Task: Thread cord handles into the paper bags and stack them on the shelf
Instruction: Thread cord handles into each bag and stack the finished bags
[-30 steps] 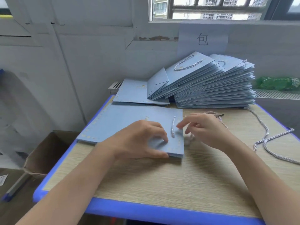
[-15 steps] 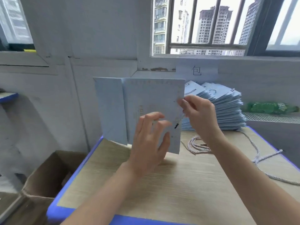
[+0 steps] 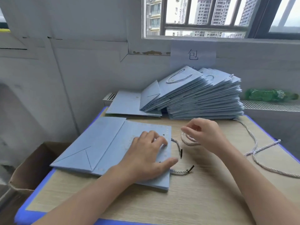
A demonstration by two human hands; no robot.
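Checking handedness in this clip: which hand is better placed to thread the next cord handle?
Probably right. The right hand already pinches a twisted white cord beside the flat light-blue paper bag, while the left hand rests flat on that bag, steadying it.

bag under my left hand: paper bag (image 3: 100, 143) lies flat at the table's (image 3: 203, 200) left edge, my left hand (image 3: 146, 158) on its right end
cord ends: two cord tips (image 3: 181, 153) stick out past the bag's right edge
my right hand: right hand (image 3: 204, 133) over loose cords (image 3: 253, 150) trailing to the right edge
back edge: stack of bags (image 3: 203, 98), a bottle (image 3: 267, 95) to its right
off the left edge: cardboard box (image 3: 30, 172)
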